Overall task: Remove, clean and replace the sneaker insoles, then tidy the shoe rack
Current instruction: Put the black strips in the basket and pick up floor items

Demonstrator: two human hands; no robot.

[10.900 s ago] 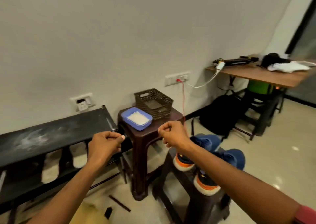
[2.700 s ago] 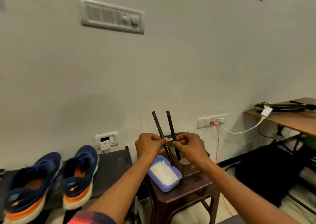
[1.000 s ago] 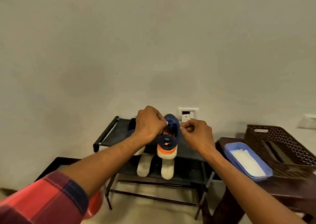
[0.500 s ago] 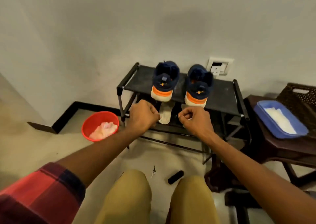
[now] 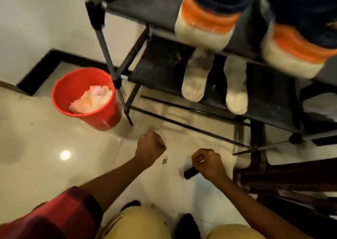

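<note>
A red bucket (image 5: 102,120) is standing on the floor (image 5: 54,138) just beside the left leg of the black rack (image 5: 145,3), and it is holding a crumpled pale cloth (image 5: 91,100), or maybe paper; I cannot tell which. On the top shelf of the rack a sneaker (image 5: 206,19) and a second sneaker (image 5: 299,43) are sitting side by side, with their heels hanging over the front edge. On the lower shelf (image 5: 160,69) an insole (image 5: 197,78) and a second insole (image 5: 236,87) are lying flat, a little apart. The left hand (image 5: 150,148) is hovering over the floor with its fingers curled into a fist, holding nothing that I can see. The right hand (image 5: 207,163) is also curling its fingers, over a small black piece (image 5: 189,172) on the floor; whether it is gripping this piece I cannot tell. A small metal thing (image 5: 164,160) is lying between the hands. A brown stool (image 5: 284,173) is standing at the right.
</note>
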